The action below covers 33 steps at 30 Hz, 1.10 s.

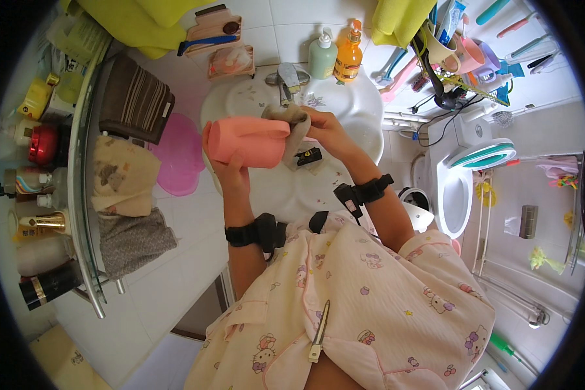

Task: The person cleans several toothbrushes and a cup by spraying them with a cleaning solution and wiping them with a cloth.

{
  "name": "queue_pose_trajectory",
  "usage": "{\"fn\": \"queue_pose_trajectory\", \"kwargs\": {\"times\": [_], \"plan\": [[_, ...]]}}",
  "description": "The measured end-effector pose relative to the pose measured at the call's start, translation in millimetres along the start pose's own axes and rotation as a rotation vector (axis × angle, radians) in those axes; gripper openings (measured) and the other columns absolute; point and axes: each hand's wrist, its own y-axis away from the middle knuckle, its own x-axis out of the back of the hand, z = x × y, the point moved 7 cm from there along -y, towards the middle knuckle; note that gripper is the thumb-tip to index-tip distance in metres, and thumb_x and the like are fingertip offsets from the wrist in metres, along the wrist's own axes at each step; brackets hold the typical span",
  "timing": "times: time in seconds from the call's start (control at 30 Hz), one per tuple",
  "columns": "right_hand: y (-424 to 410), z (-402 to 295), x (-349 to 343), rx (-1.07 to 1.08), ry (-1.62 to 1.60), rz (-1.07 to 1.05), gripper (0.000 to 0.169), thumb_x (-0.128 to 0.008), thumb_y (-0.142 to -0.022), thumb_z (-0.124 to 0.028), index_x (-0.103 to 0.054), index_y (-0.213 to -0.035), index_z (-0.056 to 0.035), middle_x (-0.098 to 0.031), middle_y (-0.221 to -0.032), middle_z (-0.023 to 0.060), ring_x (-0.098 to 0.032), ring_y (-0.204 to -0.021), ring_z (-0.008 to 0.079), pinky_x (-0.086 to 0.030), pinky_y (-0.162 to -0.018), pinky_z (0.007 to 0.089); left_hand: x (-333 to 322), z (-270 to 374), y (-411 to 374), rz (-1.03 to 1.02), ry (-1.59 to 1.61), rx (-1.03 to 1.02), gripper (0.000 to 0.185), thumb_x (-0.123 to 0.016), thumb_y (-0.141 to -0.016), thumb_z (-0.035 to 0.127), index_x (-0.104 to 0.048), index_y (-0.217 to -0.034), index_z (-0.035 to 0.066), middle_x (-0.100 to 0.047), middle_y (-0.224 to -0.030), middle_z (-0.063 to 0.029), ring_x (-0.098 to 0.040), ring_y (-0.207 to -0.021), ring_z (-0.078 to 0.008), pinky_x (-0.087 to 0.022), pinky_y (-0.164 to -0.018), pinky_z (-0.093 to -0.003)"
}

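Note:
Over the white washbasin [273,195], my left hand [229,165] holds a pink plastic cup [248,141], tilted on its side with its handle facing up. A greyish cloth [297,127] is pinched in my right hand [324,129] and hangs by the cup's right end, partly behind it. Whether the cloth reaches inside the cup cannot be told. Just beyond the cloth stands the chrome faucet [288,78]. A small black item with a yellow mark [309,156] lies in the basin below the cloth.
Behind the basin stand a green pump bottle [322,56] and an orange pump bottle [349,53]. A soap dish [231,63] is at the back left. Towels hang beneath a glass shelf [80,161] at left. A wire rack [468,87] and a toilet [451,195] are at right.

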Motion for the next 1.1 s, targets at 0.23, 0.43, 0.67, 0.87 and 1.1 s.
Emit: {"fn": "queue_pose_trajectory", "kwargs": {"times": [0.23,0.43,0.67,0.87,1.1], "plan": [[5.9,-4.2,-14.4,-0.014,0.233,-0.112,0.028,-0.055,-0.081,-0.008,-0.059,-0.107,0.0001,-0.056,-0.103,0.0026,-0.049,-0.092,0.0099,-0.041,-0.083,0.0266,-5.8,7.2,-6.6,-0.202,-0.300,-0.037,0.086,-0.077,-0.056,0.005,-0.033,-0.130,0.009,-0.043,-0.129,-0.0113,-0.046,-0.114,-0.0244,-0.040,-0.097,-0.0376],[2.1,17.9,-18.0,0.005,0.289,-0.043,0.017,-0.059,-0.083,-0.018,-0.059,-0.089,-0.0014,-0.049,-0.079,-0.0036,-0.041,-0.071,0.0060,-0.035,-0.063,0.0222,-35.8,13.0,-5.3,-0.299,-0.565,-0.085,0.083,-0.079,-0.051,0.002,-0.039,-0.123,0.007,-0.047,-0.125,-0.0106,-0.048,-0.112,-0.0227,-0.042,-0.095,-0.0361],[10.1,7.7,-23.5,-0.194,0.149,-0.230,0.018,-0.053,-0.087,-0.014,-0.060,-0.094,0.0016,-0.053,-0.079,-0.0050,-0.044,-0.074,0.0039,-0.038,-0.066,0.0213,-25.4,9.4,-10.4,-0.372,-0.348,0.018,0.084,-0.081,-0.050,0.003,-0.039,-0.123,0.007,-0.049,-0.123,-0.0121,-0.050,-0.110,-0.0233,-0.045,-0.092,-0.0360],[17.7,6.5,-26.3,-0.234,0.081,-0.247,0.020,-0.053,-0.088,-0.015,-0.063,-0.094,0.0019,-0.056,-0.083,-0.0032,-0.047,-0.075,0.0045,-0.041,-0.067,0.0225,-22.9,4.1,-8.5,-0.370,-0.300,0.088,0.088,-0.083,-0.055,0.019,-0.035,-0.129,0.007,-0.046,-0.125,-0.0137,-0.048,-0.115,-0.0274,-0.042,-0.096,-0.0382],[13.9,25.8,-20.5,-0.311,0.172,-0.040,0.023,-0.052,-0.088,-0.016,-0.062,-0.097,0.0020,-0.058,-0.086,-0.0034,-0.049,-0.076,0.0049,-0.041,-0.068,0.0218,-42.8,11.1,-6.5,-0.418,-0.619,-0.015,0.086,-0.082,-0.052,0.014,-0.039,-0.126,0.007,-0.049,-0.123,-0.0101,-0.051,-0.109,-0.0216,-0.044,-0.093,-0.0350]]}}
